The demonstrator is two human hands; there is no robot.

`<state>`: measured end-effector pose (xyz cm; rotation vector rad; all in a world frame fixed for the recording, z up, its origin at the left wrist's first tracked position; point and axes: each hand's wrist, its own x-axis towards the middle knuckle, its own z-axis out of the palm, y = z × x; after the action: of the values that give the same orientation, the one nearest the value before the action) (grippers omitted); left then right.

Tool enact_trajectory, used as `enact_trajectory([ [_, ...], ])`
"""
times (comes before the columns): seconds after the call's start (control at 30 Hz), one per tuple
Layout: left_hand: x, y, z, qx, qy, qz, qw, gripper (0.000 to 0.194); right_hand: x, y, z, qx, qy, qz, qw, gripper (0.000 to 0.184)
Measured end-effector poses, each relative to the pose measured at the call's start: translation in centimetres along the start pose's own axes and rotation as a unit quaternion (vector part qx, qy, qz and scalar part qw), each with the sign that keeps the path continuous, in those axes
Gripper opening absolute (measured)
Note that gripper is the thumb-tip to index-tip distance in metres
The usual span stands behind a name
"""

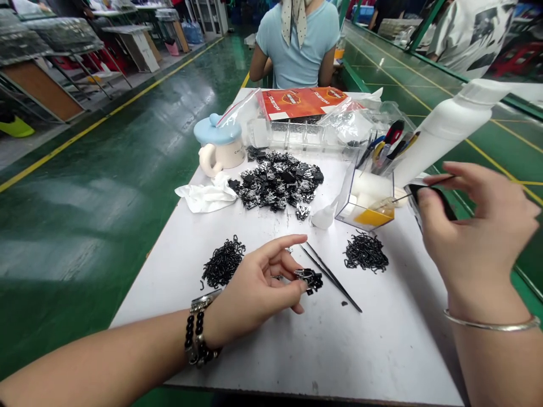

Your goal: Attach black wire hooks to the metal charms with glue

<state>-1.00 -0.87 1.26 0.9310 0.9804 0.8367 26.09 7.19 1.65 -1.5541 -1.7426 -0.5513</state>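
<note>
Between the thumb and fingers of my left hand (pixel 258 285) is a small black part with silver metal bits (pixel 309 278). Just right of it, black tweezers (pixel 333 277) lie on the table. My right hand (pixel 479 220), raised at the right, pinches a thin dark rod (pixel 439 180); its thin end reaches toward the clear box (pixel 365 203). Behind the thumb is a dark flat phone-like object (pixel 445 206), partly hidden. Small black hook-shaped pieces form a left pile (pixel 224 260) and a right pile (pixel 366 251). Farther back is a heap of black-and-silver parts (pixel 278 181).
Around the heap stand a blue-lidded mug (pixel 220 141), crumpled tissue (pixel 207 195) and a small white nozzle (pixel 324 215). A white bottle (pixel 449 133) rises behind the box. Plastic trays (pixel 297 135) and an orange printed card (pixel 301 102) lie at the far edge, before a seated person (pixel 299 45).
</note>
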Motion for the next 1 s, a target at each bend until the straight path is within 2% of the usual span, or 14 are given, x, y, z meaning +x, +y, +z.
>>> enact_trajectory([
  [0.1,0.1,0.0,0.0,-0.025,0.004,-0.012,1.000,0.054,-0.7,-2.1,-1.0,0.064,0.057,-0.047,0.995,0.063],
  [0.17,0.1,-0.1,-0.1,-0.039,0.003,-0.018,0.999,0.054,-1.7,-4.0,-1.9,0.153,0.046,-0.115,0.980,0.056],
  [0.23,0.1,-0.2,-0.2,-0.057,-0.001,-0.024,0.998,0.055,-2.8,-5.7,-2.5,0.237,-0.064,-0.179,0.953,0.043],
  [0.3,0.1,-0.2,-0.3,-0.076,-0.010,-0.034,0.996,0.055,-3.8,-7.1,-2.7,0.281,-0.187,-0.219,0.916,0.039],
  [0.37,0.1,-0.1,-0.3,-0.096,-0.021,-0.045,0.994,0.056,-4.5,-7.8,-2.7,0.303,-0.239,-0.232,0.893,0.039],
  [0.53,0.2,0.2,-0.2,-0.136,-0.042,-0.081,0.987,0.053,-4.9,-8.0,-2.4,0.333,-0.247,-0.216,0.884,0.026],
  [0.7,0.5,0.4,-0.3,-0.159,-0.074,-0.119,0.977,0.049,-4.9,-7.9,-2.6,0.353,-0.241,-0.208,0.880,0.022],
  [1.0,0.6,0.1,-0.4,-0.142,-0.081,-0.101,0.981,0.045,-5.0,-8.3,-2.7,0.353,-0.225,-0.203,0.885,0.019],
])
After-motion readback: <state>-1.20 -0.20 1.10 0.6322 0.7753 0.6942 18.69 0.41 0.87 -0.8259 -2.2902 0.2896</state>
